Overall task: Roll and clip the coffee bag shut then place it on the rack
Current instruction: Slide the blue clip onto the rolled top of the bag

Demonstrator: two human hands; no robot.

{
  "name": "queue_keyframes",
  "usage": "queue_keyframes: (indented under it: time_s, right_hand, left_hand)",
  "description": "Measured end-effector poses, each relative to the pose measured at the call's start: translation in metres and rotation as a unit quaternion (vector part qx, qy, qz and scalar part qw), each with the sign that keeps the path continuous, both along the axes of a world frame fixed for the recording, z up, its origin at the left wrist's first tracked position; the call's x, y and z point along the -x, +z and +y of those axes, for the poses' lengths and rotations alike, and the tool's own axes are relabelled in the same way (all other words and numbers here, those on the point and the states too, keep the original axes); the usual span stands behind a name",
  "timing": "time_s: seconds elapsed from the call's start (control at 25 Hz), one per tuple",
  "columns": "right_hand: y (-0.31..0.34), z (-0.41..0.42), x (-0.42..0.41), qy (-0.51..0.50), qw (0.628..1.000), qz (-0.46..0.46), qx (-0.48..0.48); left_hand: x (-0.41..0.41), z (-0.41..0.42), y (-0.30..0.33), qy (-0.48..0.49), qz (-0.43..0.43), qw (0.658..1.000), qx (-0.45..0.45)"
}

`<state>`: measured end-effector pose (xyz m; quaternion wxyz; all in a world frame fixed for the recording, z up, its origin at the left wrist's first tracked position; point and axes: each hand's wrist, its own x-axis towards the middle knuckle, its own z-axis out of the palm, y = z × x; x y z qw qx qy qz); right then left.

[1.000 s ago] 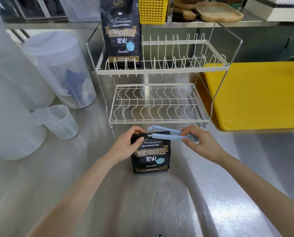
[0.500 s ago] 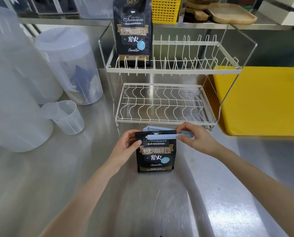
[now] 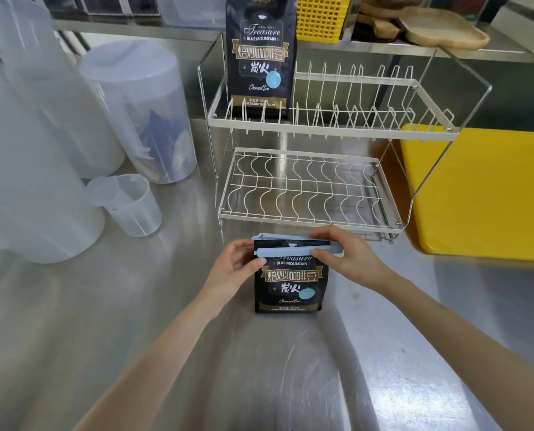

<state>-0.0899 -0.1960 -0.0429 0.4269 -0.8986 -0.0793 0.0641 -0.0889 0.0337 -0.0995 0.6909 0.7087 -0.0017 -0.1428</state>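
Observation:
A black coffee bag [image 3: 291, 283] stands upright on the steel counter, its top rolled down. A pale blue sealing clip [image 3: 285, 252] straddles the rolled top, one bar in front and one behind. My left hand [image 3: 235, 269] grips the bag's upper left corner, thumb at the clip's left end. My right hand [image 3: 343, 258] pinches the clip's right end together. Just behind stands a white two-tier wire rack [image 3: 309, 194], with a second, taller coffee bag [image 3: 261, 57] standing at the left of its upper tier.
Translucent plastic jugs [image 3: 141, 110] and a small measuring cup [image 3: 129, 203] crowd the left of the counter. A yellow cutting board [image 3: 489, 194] lies right of the rack. A yellow basket [image 3: 321, 17] and wooden trays [image 3: 439, 29] sit on the back shelf.
The clip's bars have come down over the bag's rolled top and closed toward each other. My right hand now presses the right end; the left hand shifted to the bag's upper corner.

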Motion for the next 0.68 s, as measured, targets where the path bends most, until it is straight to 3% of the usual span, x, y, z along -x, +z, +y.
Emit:
queue_keyframes:
  time_s: [0.68]
  right_hand:
    - [0.000,0.007,-0.005,0.041,0.998,0.002,0.041]
  left_hand:
    - [0.001,-0.005,0.002,-0.004,0.002,0.999,-0.036]
